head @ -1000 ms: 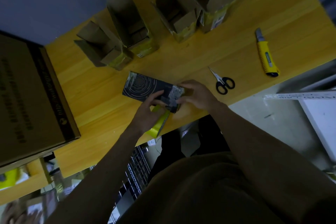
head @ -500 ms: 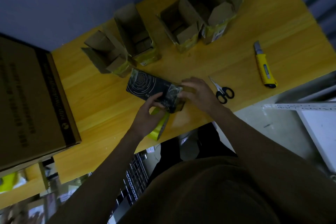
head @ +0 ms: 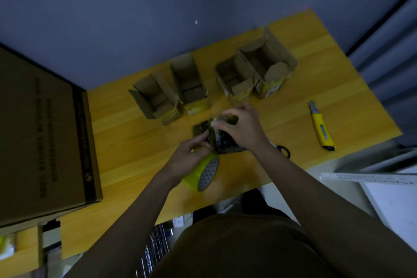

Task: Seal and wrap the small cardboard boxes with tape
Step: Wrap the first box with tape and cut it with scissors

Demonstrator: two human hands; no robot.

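- Since earlier: dark box (head: 222,140) turned on table (head: 135,142), now partly lifted.
- Right hand (head: 242,127) gripping box from above; left hand (head: 191,157) pinching its edge, yellow tape roll (head: 203,170) beneath (grip on roll unclear).
- Probably light, stiff, tape-slick; best held at corners.

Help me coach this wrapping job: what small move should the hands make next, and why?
Probably draw the yellow tape roll in the left hand on around the dark box. The right hand grips the box from above, steadying it over the table, and the roll sits at its near edge, so the wrap looks unfinished.
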